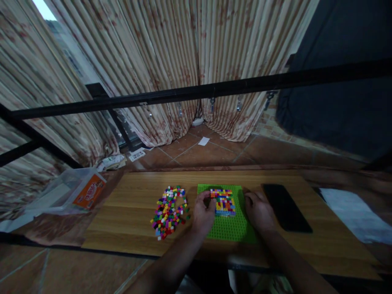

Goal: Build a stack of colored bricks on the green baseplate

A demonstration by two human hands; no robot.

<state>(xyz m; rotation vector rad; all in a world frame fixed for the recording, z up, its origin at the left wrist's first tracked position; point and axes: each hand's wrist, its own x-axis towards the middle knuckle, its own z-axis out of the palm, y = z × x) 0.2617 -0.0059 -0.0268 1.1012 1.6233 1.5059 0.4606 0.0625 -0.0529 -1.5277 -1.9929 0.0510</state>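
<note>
"Counting boards?"
"One green baseplate [231, 229], bearing one block patch [225, 203], right of one brick pile [168, 214]."
"Hands?"
"Two, curled: left hand [203, 211] beside block patch, right hand [259, 210] at baseplate's right edge; can't tell whether gripping."

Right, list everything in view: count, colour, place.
Baseplate: one, green, on table
Attached bricks: many, multicoloured, on baseplate
Loose bricks: many, multicoloured, baseplate's left
Slab: one, black, table's right
Table: one, brown, centre
Bin: one, clear with orange label, left
Sheets: several, whitish, floor and right
Curtains: several, beige, behind
Bars: several, black, before curtains, small items hanging
Large shape: one, navy, upper right
Floor: one, brown, below
Left hand: one, bare, at attached bricks
Right hand: one, bare, baseplate's right edge
</note>
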